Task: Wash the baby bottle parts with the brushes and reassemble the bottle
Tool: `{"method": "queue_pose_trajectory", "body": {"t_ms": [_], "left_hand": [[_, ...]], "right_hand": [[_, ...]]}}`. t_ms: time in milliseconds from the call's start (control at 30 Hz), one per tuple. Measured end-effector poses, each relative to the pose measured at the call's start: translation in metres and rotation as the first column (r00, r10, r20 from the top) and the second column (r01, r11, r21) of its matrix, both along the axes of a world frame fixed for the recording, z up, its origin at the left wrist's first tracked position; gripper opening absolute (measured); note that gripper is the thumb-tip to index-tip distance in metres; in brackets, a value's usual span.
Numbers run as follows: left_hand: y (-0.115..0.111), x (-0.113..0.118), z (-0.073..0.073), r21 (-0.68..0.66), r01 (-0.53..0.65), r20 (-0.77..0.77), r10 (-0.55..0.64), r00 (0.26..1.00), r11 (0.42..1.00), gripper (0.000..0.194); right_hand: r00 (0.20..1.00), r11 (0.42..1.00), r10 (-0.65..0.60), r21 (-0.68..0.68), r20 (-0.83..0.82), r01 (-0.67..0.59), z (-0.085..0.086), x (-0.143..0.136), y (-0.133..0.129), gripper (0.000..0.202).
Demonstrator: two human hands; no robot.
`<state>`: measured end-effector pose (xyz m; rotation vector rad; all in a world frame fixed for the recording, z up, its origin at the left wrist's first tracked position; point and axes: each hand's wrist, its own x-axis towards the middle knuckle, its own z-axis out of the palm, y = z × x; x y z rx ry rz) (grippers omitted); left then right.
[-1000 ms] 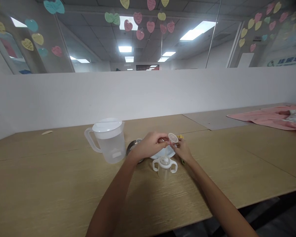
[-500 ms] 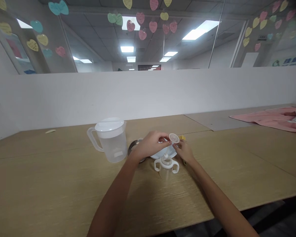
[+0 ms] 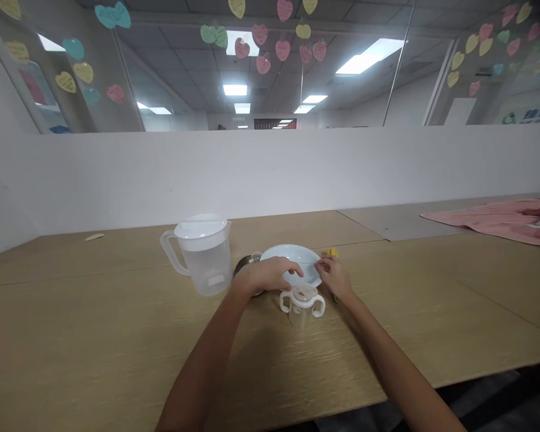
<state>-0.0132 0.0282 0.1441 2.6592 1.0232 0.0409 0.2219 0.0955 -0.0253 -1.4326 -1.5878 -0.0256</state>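
Note:
A clear baby bottle [image 3: 302, 316] with a white two-handled collar [image 3: 318, 306] stands upright in front of me. A translucent round disc [image 3: 305, 292] sits at its mouth. My left hand [image 3: 270, 273] is just left of the bottle, thumb and index finger apart, nothing between them. My right hand [image 3: 334, 277] hovers right of the bottle by the bowl's edge, fingers bent and slightly apart, with nothing visible in them. A white bowl [image 3: 292, 251] lies behind the bottle, partly hidden by my left hand.
A translucent lidded pitcher [image 3: 207, 264] stands to the left. A metal bowl [image 3: 244, 262] is partly covered by my left hand. Something yellow [image 3: 332, 252] lies behind my right hand. A pink cloth [image 3: 490, 217] is spread at far right. The wall [image 3: 270, 171] bounds the table's back.
The disc, held up between both hands before, has moved down onto the bottle's mouth. Both hands have let go of it, and the left hand has shifted slightly left and down.

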Motion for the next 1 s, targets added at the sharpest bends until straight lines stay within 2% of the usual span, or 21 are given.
{"method": "queue_pose_trajectory", "body": {"t_ms": [100, 167, 233, 300, 400, 467, 533, 600, 667, 733, 800, 833, 900, 1000], "left_hand": [[0.009, -0.010, -0.002, 0.078, -0.219, -0.071, 0.224, 0.972, 0.973, 0.042], [0.019, -0.016, -0.008, 0.159, -0.375, -0.143, 0.397, 0.907, 0.913, 0.036], [0.031, -0.020, -0.019, 0.202, -0.450, -0.199, 0.486, 0.851, 0.870, 0.027], [0.042, -0.022, -0.032, 0.218, -0.488, -0.248, 0.532, 0.810, 0.845, 0.022], [0.055, -0.024, -0.048, 0.220, -0.511, -0.308, 0.556, 0.772, 0.831, 0.030], [0.060, -0.027, -0.052, 0.219, -0.508, -0.323, 0.553, 0.768, 0.833, 0.032], [0.060, -0.030, -0.047, 0.241, -0.499, -0.304, 0.553, 0.776, 0.832, 0.029], [0.054, -0.034, -0.032, 0.290, -0.496, -0.253, 0.566, 0.785, 0.818, 0.020], [0.041, -0.036, -0.011, 0.352, -0.498, -0.177, 0.579, 0.796, 0.793, 0.016], [0.022, -0.034, 0.009, 0.416, -0.498, -0.080, 0.577, 0.813, 0.760, 0.025], [0.002, -0.025, 0.024, 0.493, -0.500, 0.090, 0.529, 0.844, 0.712, 0.029], [-0.007, -0.019, 0.029, 0.520, -0.493, 0.182, 0.473, 0.862, 0.698, 0.028], [-0.021, -0.006, 0.032, 0.547, -0.436, 0.288, 0.329, 0.899, 0.715, 0.025], [-0.030, 0.010, 0.025, 0.569, -0.387, 0.328, 0.232, 0.916, 0.725, 0.028]], "right_hand": [[1.000, 1.000, -0.011, 0.006, -0.001, 0.011, 0.001, -0.001, -0.001, 0.024], [0.999, 0.999, -0.031, 0.006, -0.010, 0.031, 0.001, -0.002, -0.001, 0.024], [0.998, 0.999, -0.052, -0.005, -0.030, 0.052, 0.002, -0.003, -0.002, 0.023], [0.997, 0.998, -0.062, -0.023, -0.052, 0.060, 0.003, -0.004, -0.004, 0.024], [0.996, 0.998, -0.060, -0.019, -0.064, 0.059, 0.004, -0.005, -0.008, 0.027], [0.996, 0.998, -0.058, 0.016, -0.068, 0.059, 0.007, -0.007, -0.009, 0.027], [0.993, 0.996, -0.063, 0.062, -0.096, 0.069, 0.016, -0.011, -0.009, 0.026], [0.986, 0.993, -0.045, 0.102, -0.161, 0.062, 0.032, -0.018, -0.009, 0.025], [0.966, 0.992, 0.038, 0.128, -0.257, -0.005, 0.057, -0.030, -0.010, 0.026], [0.908, 0.976, 0.209, 0.140, -0.362, -0.169, 0.087, -0.047, -0.017, 0.030], [0.793, 0.918, 0.396, 0.183, -0.463, -0.351, 0.118, -0.068, -0.027, 0.035], [0.719, 0.881, 0.470, 0.215, -0.513, -0.422, 0.132, -0.078, -0.033, 0.038], [0.583, 0.822, 0.543, 0.238, -0.604, -0.518, 0.153, -0.096, -0.042, 0.045], [0.478, 0.811, 0.532, 0.259, -0.699, -0.524, 0.170, -0.109, -0.047, 0.045]]}}
